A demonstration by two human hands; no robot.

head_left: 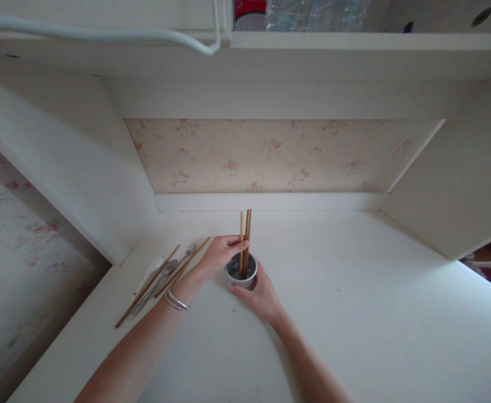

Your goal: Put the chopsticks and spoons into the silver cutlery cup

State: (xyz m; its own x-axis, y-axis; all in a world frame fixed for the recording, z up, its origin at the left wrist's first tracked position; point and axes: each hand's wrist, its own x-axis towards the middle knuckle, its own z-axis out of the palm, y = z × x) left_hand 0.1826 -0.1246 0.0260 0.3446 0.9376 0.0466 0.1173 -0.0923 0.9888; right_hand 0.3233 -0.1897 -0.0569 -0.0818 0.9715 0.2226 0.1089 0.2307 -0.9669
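My left hand (pixel 224 252) is closed on wooden chopsticks (pixel 246 229), whose lower ends stand inside a small grey metal holder (pixel 241 281) with holes in its bottom. My right hand (pixel 260 294) grips the holder from its right and front side, thumb at the front. On the white surface left of my left hand lie more chopsticks (pixel 149 285) and several spoons, among them a white spoon (pixel 150 273) and metal spoons (pixel 168 270). My left forearm partly covers the right end of that group.
The white tabletop (pixel 333 313) runs back to a low ledge (pixel 270 201) and floral wallpaper (pixel 266 154). White side panels (pixel 73 151) stand left and right. Overhead, a shelf (pixel 354 42) holds clear plastic packages (pixel 316 14), and a white cable (pixel 103 34) hangs at upper left.
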